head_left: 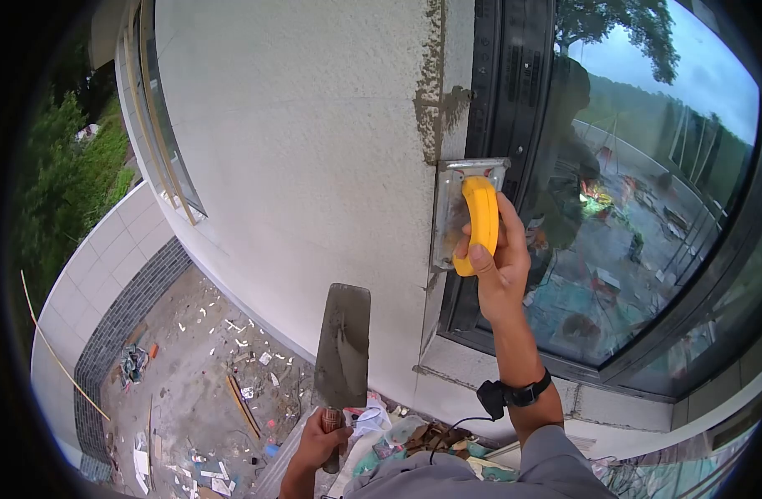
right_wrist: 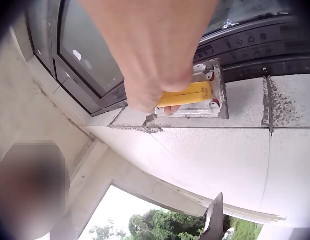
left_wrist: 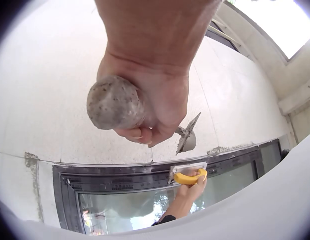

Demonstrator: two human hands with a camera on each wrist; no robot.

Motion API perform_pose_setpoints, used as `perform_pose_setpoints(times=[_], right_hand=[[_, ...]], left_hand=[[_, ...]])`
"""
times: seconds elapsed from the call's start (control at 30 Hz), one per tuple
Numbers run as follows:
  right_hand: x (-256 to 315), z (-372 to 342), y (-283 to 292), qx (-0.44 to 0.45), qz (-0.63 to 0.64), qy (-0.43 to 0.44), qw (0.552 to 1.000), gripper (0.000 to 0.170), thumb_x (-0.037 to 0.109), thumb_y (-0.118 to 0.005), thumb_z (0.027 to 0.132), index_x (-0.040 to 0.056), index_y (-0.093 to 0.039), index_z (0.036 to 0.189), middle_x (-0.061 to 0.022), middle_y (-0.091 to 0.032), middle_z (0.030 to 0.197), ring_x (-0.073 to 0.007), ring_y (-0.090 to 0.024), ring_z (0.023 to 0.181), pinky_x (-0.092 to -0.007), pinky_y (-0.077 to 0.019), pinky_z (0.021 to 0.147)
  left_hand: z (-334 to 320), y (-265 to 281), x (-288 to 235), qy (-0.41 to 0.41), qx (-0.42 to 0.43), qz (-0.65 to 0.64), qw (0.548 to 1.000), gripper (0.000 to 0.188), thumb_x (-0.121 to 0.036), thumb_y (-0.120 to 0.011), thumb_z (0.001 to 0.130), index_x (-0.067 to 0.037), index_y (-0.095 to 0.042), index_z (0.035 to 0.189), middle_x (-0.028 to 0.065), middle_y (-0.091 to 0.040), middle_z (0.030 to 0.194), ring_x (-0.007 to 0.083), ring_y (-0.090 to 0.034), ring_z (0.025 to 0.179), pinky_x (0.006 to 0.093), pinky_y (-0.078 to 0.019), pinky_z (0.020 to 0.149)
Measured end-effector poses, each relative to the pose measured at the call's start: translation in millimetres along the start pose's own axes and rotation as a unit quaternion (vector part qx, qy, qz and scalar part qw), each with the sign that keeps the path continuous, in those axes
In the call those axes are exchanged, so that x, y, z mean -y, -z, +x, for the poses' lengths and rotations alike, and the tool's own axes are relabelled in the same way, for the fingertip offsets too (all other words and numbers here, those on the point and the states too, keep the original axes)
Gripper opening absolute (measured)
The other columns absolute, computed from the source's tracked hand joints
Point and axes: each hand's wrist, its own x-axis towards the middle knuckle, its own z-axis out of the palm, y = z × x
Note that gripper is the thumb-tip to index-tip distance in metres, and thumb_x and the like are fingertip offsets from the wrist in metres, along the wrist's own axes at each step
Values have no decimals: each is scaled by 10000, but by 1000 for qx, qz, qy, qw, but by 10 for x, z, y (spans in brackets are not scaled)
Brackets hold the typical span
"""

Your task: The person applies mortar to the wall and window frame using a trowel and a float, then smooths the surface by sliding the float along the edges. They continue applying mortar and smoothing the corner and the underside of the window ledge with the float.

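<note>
My right hand (head_left: 502, 268) grips the yellow handle (head_left: 481, 220) of a plastering float, whose metal plate (head_left: 449, 208) lies against the narrow wall strip beside the window frame. The right wrist view shows the float's plate (right_wrist: 217, 107) along that wall edge, with the hand (right_wrist: 155, 90) over the handle. Lower down, my left hand (head_left: 316, 441) holds a trowel by its handle, the grey mortar-smeared blade (head_left: 343, 345) pointing up. In the left wrist view the rounded handle end (left_wrist: 115, 102) sticks out of the left hand (left_wrist: 150, 95).
Rough dark mortar (head_left: 431, 100) marks the wall edge above the float. A dark-framed window (head_left: 514, 125) stands at right, its glass reflecting the surroundings. Debris and wood strips (head_left: 244, 406) litter the ground below, near a curved low wall (head_left: 106, 249).
</note>
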Motion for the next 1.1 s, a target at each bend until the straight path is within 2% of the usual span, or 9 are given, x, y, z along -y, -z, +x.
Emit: perform_pose_setpoints(times=[0.17,0.27,0.37,0.5,0.63,0.7,0.87,1.03,1.1], right_hand=[[-151,74,40,-13,-25,-6,1000,665,231,-663,925,35,-324,1463,-116,-582,1101,-135,-591,917,-265,-517,774],[-227,48,158,-69,-43,-19,997,678,259,-673,917,33,-332,1458,-104,-594,1085,-126,-596,892,-260,-517,770],[-167,-33,119,-32,-10,10,999,685,273,-681,912,44,-338,1458,-96,-596,1060,-122,-600,859,-255,-515,766],[-56,101,-19,0,15,-15,1000,680,248,-685,909,44,-341,1458,-97,-593,1058,-125,-598,844,-257,-511,768],[-167,34,59,-38,-3,-25,999,681,226,-690,905,40,-340,1458,-96,-592,1060,-128,-594,877,-256,-507,761],[-231,-39,144,-38,-35,-29,998,671,213,-680,910,39,-337,1460,-96,-593,1063,-130,-593,898,-262,-513,773],[-218,-168,129,2,36,-23,999,687,227,-688,907,30,-330,1459,-96,-594,1060,-132,-596,898,-269,-515,772],[-459,-229,218,0,34,-38,999,701,248,-692,905,27,-324,1460,-105,-585,1082,-135,-594,923,-273,-518,761],[-485,-295,259,-27,-1,-54,998,713,257,-698,900,28,-321,1461,-112,-587,1097,-140,-593,938,-276,-515,768]], left_hand=[[28,-12,-27,-2,-14,27,1000,225,-16,-686,772,-37,-485,871,49,-520,613,152,-531,442,282,-435,415],[-4,0,18,-2,-15,15,1000,232,-16,-692,770,-39,-485,872,53,-524,615,152,-529,442,283,-435,415],[-18,-43,2,19,-25,20,999,235,-12,-693,770,-40,-484,875,53,-525,617,152,-529,445,286,-435,415],[27,-74,-38,11,-11,-5,1000,241,-12,-694,767,-41,-484,881,51,-522,619,152,-531,447,288,-438,415],[45,-55,46,-1,-16,15,1000,236,-21,-693,772,-39,-484,881,52,-524,615,152,-529,443,285,-438,415],[19,-39,62,2,-15,12,1000,233,-23,-691,774,-39,-485,880,51,-525,610,152,-527,440,285,-437,414],[34,-26,45,4,-11,11,1000,228,-26,-690,775,-37,-487,878,49,-529,595,150,-522,432,283,-436,412],[55,-22,62,1,-3,11,1000,222,-23,-688,779,-37,-490,880,51,-530,596,148,-523,432,285,-433,404],[20,-28,61,5,-4,11,1000,225,-22,-688,778,-36,-489,883,52,-532,601,148,-523,432,283,-433,404]])
